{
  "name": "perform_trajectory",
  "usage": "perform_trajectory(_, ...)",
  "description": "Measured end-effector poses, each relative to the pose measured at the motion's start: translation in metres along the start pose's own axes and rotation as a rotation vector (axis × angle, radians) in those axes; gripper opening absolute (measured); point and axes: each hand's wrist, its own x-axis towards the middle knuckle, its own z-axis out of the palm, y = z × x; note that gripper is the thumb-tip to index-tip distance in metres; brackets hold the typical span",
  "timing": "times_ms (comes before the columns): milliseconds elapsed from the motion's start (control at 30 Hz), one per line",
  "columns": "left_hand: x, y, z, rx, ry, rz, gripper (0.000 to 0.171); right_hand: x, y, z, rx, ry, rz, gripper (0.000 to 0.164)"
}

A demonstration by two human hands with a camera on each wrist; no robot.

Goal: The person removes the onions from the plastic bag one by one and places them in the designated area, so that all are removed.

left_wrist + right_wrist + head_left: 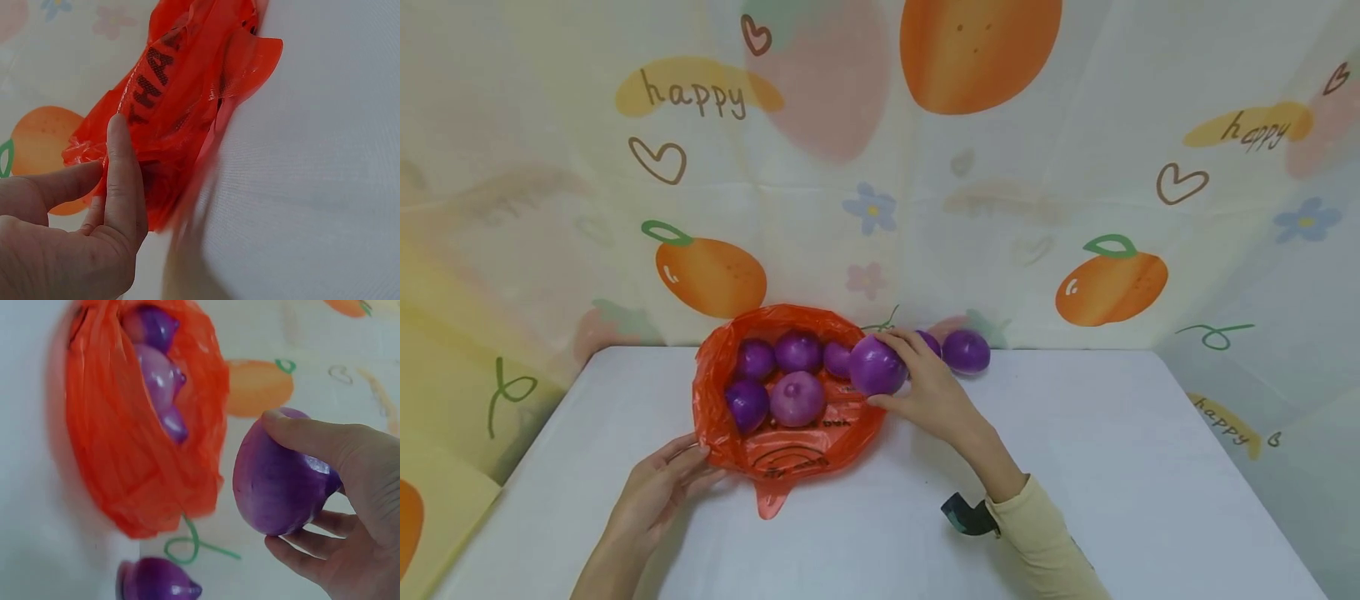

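Note:
My right hand (936, 398) grips a purple onion (877, 365) between thumb and fingers, at the right rim of a red plastic bag (722, 450). In the right wrist view, that onion (278, 481) is held apart from the bag (137, 481). Several purple onions (797, 398) lie inside the bag, whose mouth is spread wide. My left hand (655, 492) touches the bag's left side. Its fingers (119, 175) lie fairly straight against the plastic in the left wrist view, with the thumb near them.
Behind my right hand, another purple onion (966, 352) sits at the table's back edge, beside a partly hidden one (931, 342). A white table (1075, 467) spreads out in front. A fruit-printed cloth (1000, 192) hangs close behind it.

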Motion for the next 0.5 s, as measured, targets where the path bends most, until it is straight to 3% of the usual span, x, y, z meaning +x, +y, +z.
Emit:
perform_trajectory(233, -0.001, 0.0, 0.0, 0.019, 0.001, 0.021, 0.06, -0.009, 0.02, -0.013, -0.003, 0.06, 0.002, 0.077)
perform_trajectory(500, 0.0, 0.0, -0.001, 0.038, 0.002, 0.008, 0.061, -0.018, 0.041, -0.023, 0.015, 0.084, 0.072, 0.076)
